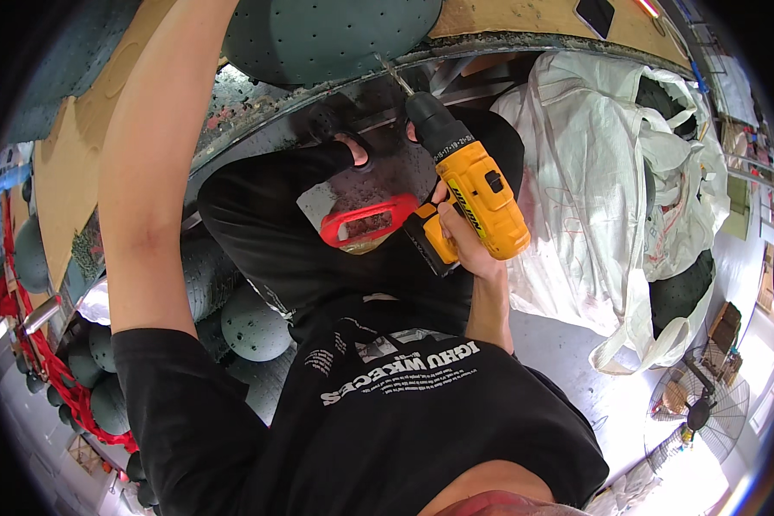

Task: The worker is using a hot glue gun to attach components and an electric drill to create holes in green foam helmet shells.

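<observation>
My right hand (466, 239) is wrapped round the grip of a yellow and black cordless drill (488, 199). The drill points up and away, and its thin bit (395, 74) reaches the lower right rim of a dark grey-green rounded piece (331, 36) dotted with small holes. From this view I cannot tell how deep the bit sits. My left forearm (159, 129) stretches up past the left side of that piece, and the hand itself lies beyond the top edge of the picture.
The rounded piece rests at the edge of a brown work table (477, 19), where a dark phone (595, 15) lies. A large white woven sack (576, 189) stands at right, a fan (697, 414) behind it. A red-rimmed object (368, 220) sits between my legs. Several dark rounded pieces (254, 325) lie at left.
</observation>
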A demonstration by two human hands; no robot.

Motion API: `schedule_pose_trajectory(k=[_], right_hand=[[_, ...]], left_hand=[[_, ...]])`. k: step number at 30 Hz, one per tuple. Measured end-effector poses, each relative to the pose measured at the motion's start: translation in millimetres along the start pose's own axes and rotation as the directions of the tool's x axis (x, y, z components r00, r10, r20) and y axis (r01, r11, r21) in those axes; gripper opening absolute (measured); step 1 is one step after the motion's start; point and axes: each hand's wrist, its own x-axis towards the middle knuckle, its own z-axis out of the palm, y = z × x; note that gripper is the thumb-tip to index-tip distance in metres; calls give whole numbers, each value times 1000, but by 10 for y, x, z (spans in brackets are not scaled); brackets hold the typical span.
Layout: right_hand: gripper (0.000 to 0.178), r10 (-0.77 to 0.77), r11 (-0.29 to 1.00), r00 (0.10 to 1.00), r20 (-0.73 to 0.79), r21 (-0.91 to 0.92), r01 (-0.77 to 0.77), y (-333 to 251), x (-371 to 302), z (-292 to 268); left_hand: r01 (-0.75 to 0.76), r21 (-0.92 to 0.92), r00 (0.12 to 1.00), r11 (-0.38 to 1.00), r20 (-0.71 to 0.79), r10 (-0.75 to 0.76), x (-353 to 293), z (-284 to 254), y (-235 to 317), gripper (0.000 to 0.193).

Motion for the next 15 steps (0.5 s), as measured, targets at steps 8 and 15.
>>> schedule_pose_trajectory(k=[8,15], right_hand=[[57,9,1000,1000,-11,-19,-10,5,18,10],[60,-147,959,979,-143,-262,106,-121,54,107]], left_hand=[[-7,21,1000,1000,-22,7,8,23,-11,50],[15,-26,1000,1000,-15,-16,-71,-23,92,47]])
